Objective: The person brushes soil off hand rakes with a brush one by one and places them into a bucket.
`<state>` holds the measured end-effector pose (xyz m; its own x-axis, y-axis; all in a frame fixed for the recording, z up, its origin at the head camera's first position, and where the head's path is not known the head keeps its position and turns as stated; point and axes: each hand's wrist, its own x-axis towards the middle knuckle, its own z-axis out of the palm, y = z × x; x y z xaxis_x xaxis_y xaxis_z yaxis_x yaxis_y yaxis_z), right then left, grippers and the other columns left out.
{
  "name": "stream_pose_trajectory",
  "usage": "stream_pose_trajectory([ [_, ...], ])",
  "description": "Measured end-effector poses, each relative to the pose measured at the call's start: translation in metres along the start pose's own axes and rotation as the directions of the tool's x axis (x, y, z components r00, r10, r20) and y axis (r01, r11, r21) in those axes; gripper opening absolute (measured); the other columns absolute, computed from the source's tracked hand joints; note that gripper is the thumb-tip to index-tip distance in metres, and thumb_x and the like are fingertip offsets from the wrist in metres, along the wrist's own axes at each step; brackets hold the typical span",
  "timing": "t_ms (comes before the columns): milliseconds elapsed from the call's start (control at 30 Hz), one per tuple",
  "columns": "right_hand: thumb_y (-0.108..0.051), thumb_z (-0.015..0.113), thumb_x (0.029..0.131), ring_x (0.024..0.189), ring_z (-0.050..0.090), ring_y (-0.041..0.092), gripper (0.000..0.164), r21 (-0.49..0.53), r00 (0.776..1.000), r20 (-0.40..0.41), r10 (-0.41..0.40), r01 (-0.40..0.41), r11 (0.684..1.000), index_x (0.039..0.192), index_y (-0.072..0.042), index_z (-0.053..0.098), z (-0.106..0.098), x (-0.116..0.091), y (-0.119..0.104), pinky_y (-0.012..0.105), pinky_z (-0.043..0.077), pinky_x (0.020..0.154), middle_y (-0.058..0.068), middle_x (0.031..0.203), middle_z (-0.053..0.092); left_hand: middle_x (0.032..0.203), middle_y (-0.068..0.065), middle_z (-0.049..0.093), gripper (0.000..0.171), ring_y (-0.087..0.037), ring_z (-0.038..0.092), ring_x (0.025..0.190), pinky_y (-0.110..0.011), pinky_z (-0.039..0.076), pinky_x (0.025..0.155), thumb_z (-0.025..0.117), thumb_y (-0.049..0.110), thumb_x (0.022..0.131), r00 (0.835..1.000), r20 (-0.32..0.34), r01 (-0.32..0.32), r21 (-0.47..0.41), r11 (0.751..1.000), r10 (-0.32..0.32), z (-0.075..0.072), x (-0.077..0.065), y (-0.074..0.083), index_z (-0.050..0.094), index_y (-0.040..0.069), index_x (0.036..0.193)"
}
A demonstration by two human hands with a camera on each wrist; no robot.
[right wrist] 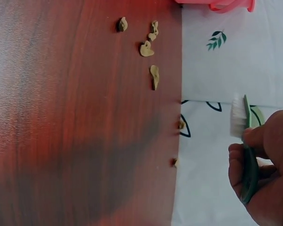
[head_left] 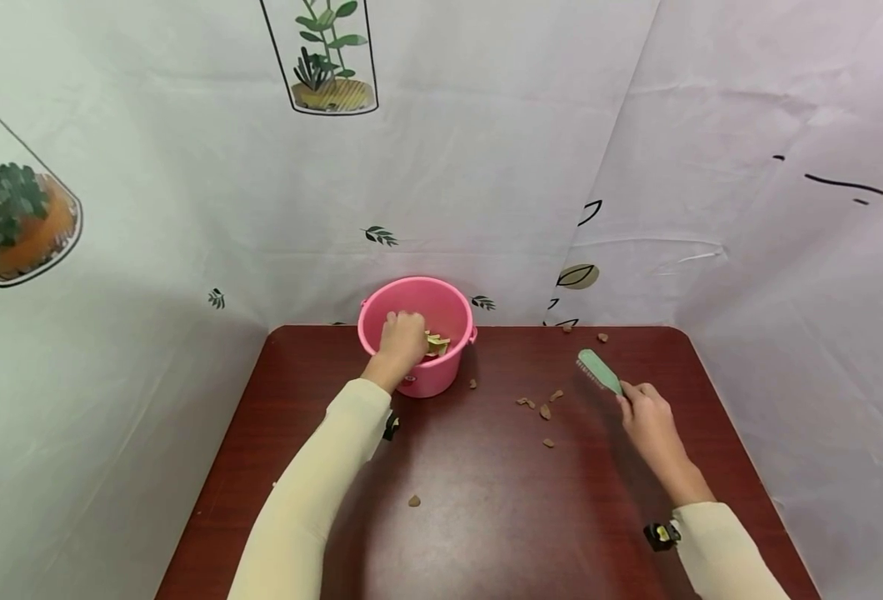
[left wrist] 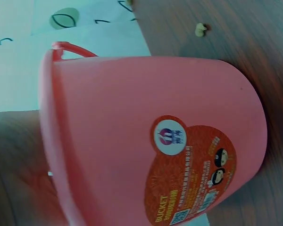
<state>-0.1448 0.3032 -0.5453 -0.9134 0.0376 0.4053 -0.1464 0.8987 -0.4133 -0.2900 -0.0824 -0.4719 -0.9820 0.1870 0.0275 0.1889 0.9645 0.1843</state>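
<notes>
A pink bucket [head_left: 441,377] stands at the back edge of the table. My left hand [head_left: 402,340] reaches over its rim into the opening; its fingertips are hidden, so what they hold, if anything, does not show. Yellow-green scraps [head_left: 436,343] lie inside beside that hand. In the left wrist view the bucket's side [left wrist: 104,108] hides most of the hand. Over the right of the table my right hand [head_left: 647,421] grips a green brush [head_left: 599,371] by its handle. In the right wrist view, fingers and thumb wrap the handle, and white bristles [right wrist: 238,117] show.
Small brown scraps [head_left: 545,412] lie scattered on the dark red table [head_left: 479,533] between bucket and brush. One scrap [head_left: 415,501] lies nearer the front; a couple more [head_left: 602,337] are at the back edge. Printed white cloth [head_left: 486,167] hangs behind and at both sides.
</notes>
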Motion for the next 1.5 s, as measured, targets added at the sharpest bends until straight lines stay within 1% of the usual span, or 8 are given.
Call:
stream_pose_trajectory([
  [367, 0.008, 0.064, 0.092, 0.081, 0.066, 0.046, 0.018, 0.026, 0.999, -0.039, -0.006, 0.007, 1.0, 0.107, 0.017, 0.069, 0.015, -0.011, 0.009, 0.059, 0.053, 0.074, 0.028, 0.087, 0.066, 0.106, -0.022, 0.067, 0.025, -0.037, 0.058, 0.097, -0.048, 0.053, 0.083, 0.065, 0.02, 0.1, 0.967, -0.233, -0.106, 0.002, 0.994, 0.104, -0.018, -0.031, 0.0, 0.068, -0.004, 0.107],
  [500, 0.008, 0.062, 0.094, 0.083, 0.067, 0.046, 0.015, 0.021, 1.0, -0.02, 0.008, -0.007, 1.0, 0.104, 0.017, 0.069, 0.02, -0.016, 0.013, 0.059, 0.053, 0.075, 0.028, 0.086, 0.067, 0.104, -0.021, 0.066, 0.022, -0.037, 0.057, 0.097, -0.048, 0.052, 0.081, 0.066, 0.018, 0.099, 0.938, -0.307, -0.164, 0.016, 0.986, 0.161, -0.023, -0.045, 0.001, 0.068, -0.003, 0.104],
  [700, 0.007, 0.057, 0.096, 0.077, 0.067, 0.04, 0.012, 0.023, 0.999, 0.021, 0.038, -0.038, 0.999, 0.096, 0.013, 0.067, 0.028, -0.024, 0.015, 0.058, 0.052, 0.074, 0.019, 0.077, 0.067, 0.099, -0.018, 0.066, 0.017, -0.035, 0.057, 0.096, -0.045, 0.052, 0.076, 0.071, 0.012, 0.094, 0.845, -0.441, -0.303, 0.071, 0.95, 0.302, -0.027, -0.063, 0.006, 0.069, -0.003, 0.103],
  [867, 0.004, 0.054, 0.099, 0.075, 0.067, 0.036, 0.013, 0.024, 0.99, 0.088, 0.108, -0.111, 0.994, 0.096, 0.009, 0.065, 0.034, -0.032, 0.016, 0.057, 0.052, 0.073, 0.015, 0.076, 0.068, 0.095, -0.016, 0.065, 0.015, -0.031, 0.057, 0.09, -0.04, 0.051, 0.071, 0.072, 0.008, 0.092, 0.762, -0.481, -0.429, 0.124, 0.895, 0.432, -0.02, -0.077, 0.01, 0.07, -0.003, 0.103],
  [1067, -0.009, 0.046, 0.106, 0.091, 0.069, 0.045, 0.025, 0.005, 0.927, 0.197, 0.319, -0.326, 0.945, 0.117, 0.007, 0.061, 0.044, -0.041, 0.016, 0.062, 0.051, 0.078, 0.012, 0.085, 0.072, 0.094, -0.014, 0.064, 0.009, -0.031, 0.057, 0.09, -0.043, 0.052, 0.08, 0.068, 0.007, 0.094, 0.703, -0.47, -0.517, 0.176, 0.837, 0.534, -0.007, -0.093, 0.01, 0.067, -0.001, 0.099],
  [1233, -0.017, 0.042, 0.107, 0.097, 0.068, 0.052, 0.035, -0.037, 0.878, 0.247, 0.41, -0.415, 0.909, 0.13, 0.005, 0.056, 0.054, -0.046, 0.012, 0.064, 0.052, 0.073, 0.024, 0.107, 0.072, 0.088, -0.011, 0.059, 0.007, -0.03, 0.055, 0.087, -0.04, 0.051, 0.079, 0.066, 0.006, 0.092, 0.696, -0.43, -0.543, 0.209, 0.813, 0.575, 0.004, -0.105, 0.001, 0.062, 0.003, 0.088],
  [1333, -0.02, 0.046, 0.107, 0.099, 0.066, 0.055, 0.039, -0.043, 0.869, 0.268, 0.416, -0.421, 0.906, 0.135, 0.007, 0.051, 0.058, -0.047, 0.011, 0.064, 0.052, 0.071, 0.033, 0.117, 0.067, 0.086, -0.01, 0.057, 0.01, -0.03, 0.056, 0.086, -0.039, 0.05, 0.078, 0.066, 0.006, 0.091, 0.701, -0.41, -0.547, 0.218, 0.809, 0.584, 0.011, -0.112, -0.007, 0.06, 0.004, 0.083],
  [1500, -0.018, 0.057, 0.102, 0.092, 0.066, 0.058, 0.039, -0.037, 0.874, 0.26, 0.411, -0.416, 0.909, 0.126, 0.011, 0.048, 0.062, -0.049, 0.009, 0.065, 0.051, 0.068, 0.038, 0.104, 0.066, 0.086, -0.009, 0.057, 0.011, -0.028, 0.052, 0.082, -0.037, 0.047, 0.067, 0.07, 0.007, 0.09, 0.727, -0.392, -0.531, 0.201, 0.823, 0.564, 0.025, -0.123, -0.021, 0.061, 0.005, 0.084],
])
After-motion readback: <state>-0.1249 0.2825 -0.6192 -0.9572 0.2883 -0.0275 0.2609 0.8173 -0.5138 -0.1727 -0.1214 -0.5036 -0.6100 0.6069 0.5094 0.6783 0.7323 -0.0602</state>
